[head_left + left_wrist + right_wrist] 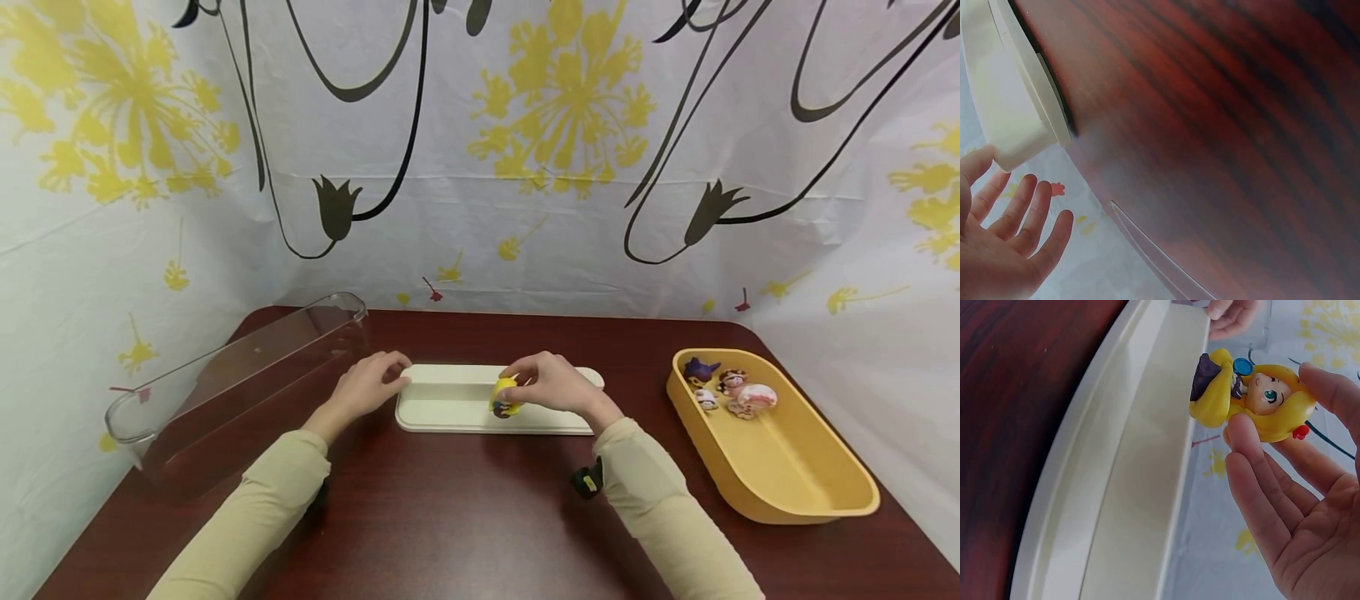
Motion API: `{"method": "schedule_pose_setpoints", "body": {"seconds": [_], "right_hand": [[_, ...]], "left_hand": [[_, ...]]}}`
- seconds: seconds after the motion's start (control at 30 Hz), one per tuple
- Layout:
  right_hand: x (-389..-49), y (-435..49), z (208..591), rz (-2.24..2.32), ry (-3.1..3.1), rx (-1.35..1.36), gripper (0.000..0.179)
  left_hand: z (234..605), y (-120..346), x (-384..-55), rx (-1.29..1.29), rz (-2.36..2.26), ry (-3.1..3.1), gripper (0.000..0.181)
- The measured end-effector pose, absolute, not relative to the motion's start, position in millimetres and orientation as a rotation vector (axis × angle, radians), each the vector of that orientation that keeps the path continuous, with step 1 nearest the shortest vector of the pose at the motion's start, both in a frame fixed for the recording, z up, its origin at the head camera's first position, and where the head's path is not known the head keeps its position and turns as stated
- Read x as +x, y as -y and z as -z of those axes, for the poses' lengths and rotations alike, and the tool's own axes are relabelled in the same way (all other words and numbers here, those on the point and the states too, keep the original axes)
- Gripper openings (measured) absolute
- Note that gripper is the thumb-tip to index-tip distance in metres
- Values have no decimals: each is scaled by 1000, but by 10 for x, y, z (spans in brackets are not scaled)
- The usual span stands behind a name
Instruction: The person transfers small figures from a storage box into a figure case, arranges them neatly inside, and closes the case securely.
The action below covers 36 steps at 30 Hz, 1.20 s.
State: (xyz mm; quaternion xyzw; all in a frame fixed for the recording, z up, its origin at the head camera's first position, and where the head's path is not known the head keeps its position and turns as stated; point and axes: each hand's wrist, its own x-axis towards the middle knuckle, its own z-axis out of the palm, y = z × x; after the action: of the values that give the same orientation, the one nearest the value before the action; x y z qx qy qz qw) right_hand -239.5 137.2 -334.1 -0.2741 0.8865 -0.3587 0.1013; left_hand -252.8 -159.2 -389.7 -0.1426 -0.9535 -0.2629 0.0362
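My right hand (pixel 551 385) pinches a small yellow-haired figurine (pixel 1266 400) by its head, between thumb and fingers. In the head view the figurine (pixel 504 398) is over the middle of a long cream base (pixel 450 408); whether it touches the surface I cannot tell. At the left end of that base is my left hand (pixel 369 385), fingers loosely bent and holding nothing. The left wrist view shows its fingertips at the corner of the cream base (pixel 1016 119), with the other fingers spread.
To the left lies a long clear plastic cover (pixel 247 367). A yellow tray (pixel 787 467) at the right holds several small figurines (pixel 750 397) at its far end. All stand on a dark reddish wooden table (pixel 450 517), with a patterned white sheet (pixel 465 233) behind.
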Motion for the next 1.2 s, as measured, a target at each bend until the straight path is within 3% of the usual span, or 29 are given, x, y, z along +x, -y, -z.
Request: {"method": "schedule_pose_setpoints", "body": {"seconds": [1.2], "right_hand": [[-2484,-741,3586,1061,-2616,-830,27]], "left_hand": [[3901,1605,-2539,-440,826,2935,25]]}}
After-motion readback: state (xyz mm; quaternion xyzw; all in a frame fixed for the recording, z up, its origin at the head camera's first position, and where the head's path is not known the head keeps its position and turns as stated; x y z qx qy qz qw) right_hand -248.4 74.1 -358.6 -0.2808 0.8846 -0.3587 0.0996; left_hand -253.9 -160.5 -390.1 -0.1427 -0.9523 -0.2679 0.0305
